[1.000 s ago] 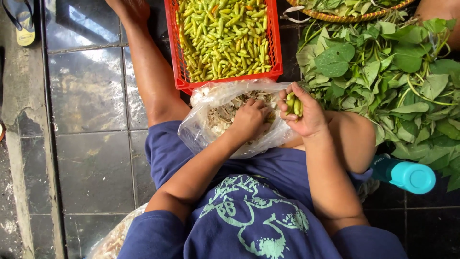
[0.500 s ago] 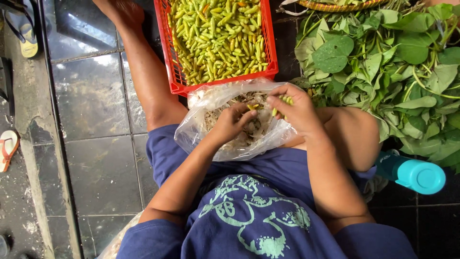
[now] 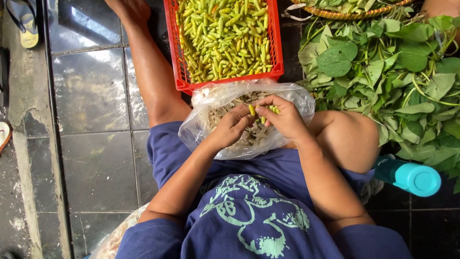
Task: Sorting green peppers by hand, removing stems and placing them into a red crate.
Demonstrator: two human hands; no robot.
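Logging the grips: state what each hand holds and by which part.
Right hand holds several green chillies bunched in its fingers. Left hand pinches one chilli at its lower end, over the plastic bag.

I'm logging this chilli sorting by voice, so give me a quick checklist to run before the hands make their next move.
1. Chilli held: ok, the left hand and right hand pinch one green chilli between them.
2. Spare chillies in the right hand: ok, a few show at its fingers.
3. Clear plastic bag open under the hands: ok, stems lie inside.
4. Red crate within reach: ok, full of chillies, just beyond the bag.
5. Stem already off: cannot tell, fingers hide it.
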